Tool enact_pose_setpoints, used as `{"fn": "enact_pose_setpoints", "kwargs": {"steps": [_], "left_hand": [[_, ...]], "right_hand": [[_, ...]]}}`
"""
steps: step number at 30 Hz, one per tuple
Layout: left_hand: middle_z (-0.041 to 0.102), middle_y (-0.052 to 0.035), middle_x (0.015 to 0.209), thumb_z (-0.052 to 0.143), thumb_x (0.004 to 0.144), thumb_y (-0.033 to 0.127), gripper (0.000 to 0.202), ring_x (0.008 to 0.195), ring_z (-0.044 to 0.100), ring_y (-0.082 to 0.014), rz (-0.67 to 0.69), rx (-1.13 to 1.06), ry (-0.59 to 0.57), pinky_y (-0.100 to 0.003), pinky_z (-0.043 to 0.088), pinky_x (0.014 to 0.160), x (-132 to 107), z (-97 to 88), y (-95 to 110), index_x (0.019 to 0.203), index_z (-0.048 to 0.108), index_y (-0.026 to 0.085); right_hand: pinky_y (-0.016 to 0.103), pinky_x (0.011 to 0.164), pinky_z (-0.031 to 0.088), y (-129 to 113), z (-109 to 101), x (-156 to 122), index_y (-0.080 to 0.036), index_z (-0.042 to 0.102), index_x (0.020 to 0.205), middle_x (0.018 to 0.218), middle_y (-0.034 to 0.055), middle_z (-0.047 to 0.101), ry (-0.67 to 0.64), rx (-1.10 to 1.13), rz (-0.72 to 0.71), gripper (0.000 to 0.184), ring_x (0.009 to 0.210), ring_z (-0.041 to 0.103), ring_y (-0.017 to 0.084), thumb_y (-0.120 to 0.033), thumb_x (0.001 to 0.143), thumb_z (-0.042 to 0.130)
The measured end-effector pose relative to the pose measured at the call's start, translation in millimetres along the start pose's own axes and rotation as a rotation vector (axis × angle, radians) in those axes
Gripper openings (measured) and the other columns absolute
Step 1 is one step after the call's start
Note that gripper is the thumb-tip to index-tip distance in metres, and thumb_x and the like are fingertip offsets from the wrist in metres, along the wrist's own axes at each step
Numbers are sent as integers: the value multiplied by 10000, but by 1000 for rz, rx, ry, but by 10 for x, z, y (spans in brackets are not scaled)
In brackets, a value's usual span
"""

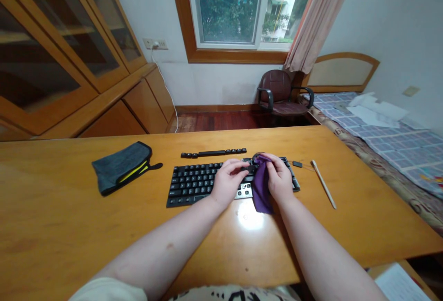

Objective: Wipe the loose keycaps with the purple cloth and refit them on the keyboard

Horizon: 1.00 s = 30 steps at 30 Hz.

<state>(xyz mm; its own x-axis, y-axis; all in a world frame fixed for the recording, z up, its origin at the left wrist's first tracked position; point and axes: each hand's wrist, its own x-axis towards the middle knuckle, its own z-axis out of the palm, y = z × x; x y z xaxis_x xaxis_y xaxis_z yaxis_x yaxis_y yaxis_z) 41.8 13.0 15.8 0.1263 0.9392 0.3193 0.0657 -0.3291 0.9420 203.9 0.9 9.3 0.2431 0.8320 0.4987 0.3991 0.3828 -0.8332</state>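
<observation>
A black keyboard [194, 182] lies on the wooden table [69, 227] in front of me, with part of its right side showing bare metal where keys are off. My left hand [226, 183] rests over the keyboard's middle, fingers pinched on a small black keycap. My right hand [279, 179] is closed on a purple cloth [261, 190] that hangs down over the keyboard's front edge. The two hands nearly touch. A row of removed black keycaps [212, 153] lies just behind the keyboard.
A grey pouch with yellow trim [121, 167] lies to the left. A pale thin stick [323, 183] and a small black piece [296, 164] lie to the right. Behind the table are a dark armchair [280, 93], wooden cabinets [69, 61] and a bed [391, 139].
</observation>
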Motion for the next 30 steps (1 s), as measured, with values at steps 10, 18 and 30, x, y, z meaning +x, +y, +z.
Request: {"fn": "enact_pose_setpoints", "kwargs": {"steps": [10,18,30], "left_hand": [[683,-46,908,633,702,225,231,845,613,-181,-199,141,-134,-310,472,799,58,-23,103,926,679,195],[691,-16,938,520,806,287,224,890,598,-181,60,537,-415,-325,432,842,-55,-246,134,961,676,245],[679,-32,936,527,816,277,211,909,550,-185,268,745,-331,-367,367,866,-162,-334,-127,978,659,246]], "right_hand": [[328,828,450,-175,-167,100,-226,676,931,908,53,658,-390,-177,-113,210,884,590,190,-275,735,619],[301,748,462,-179,-222,122,-197,713,835,829,45,709,-649,-333,356,196,784,637,207,-305,689,640],[283,742,453,-58,-101,-14,-190,723,807,858,60,712,-643,-415,349,188,815,640,209,-306,718,603]]}}
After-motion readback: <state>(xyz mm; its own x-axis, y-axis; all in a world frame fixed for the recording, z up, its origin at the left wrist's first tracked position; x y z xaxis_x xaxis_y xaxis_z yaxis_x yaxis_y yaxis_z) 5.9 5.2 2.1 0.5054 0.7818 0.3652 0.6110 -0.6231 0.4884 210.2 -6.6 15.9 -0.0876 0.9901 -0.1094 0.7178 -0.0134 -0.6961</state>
